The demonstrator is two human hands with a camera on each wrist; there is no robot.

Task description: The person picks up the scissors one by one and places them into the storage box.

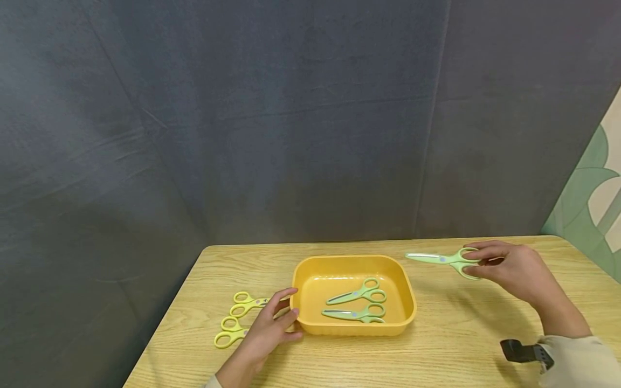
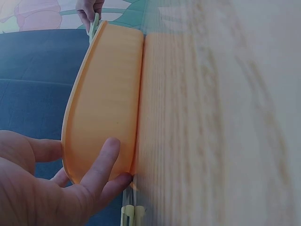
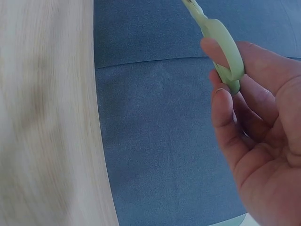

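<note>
Green scissors [image 1: 442,260] are held, in the head view, right of a yellow tray [image 1: 354,329] containing matching pairs [image 1: 350,314]; yellow pairs [image 1: 250,303] are partly hidden by the left hand [image 1: 270,327]. In the left wrist view, the tray is touched by that hand's spread fingers [image 2: 102,162]; in the right, the handles [image 3: 229,44] are gripped by the right hand [image 3: 276,153].

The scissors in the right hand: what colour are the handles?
Light green handles, best in the head view.
</note>
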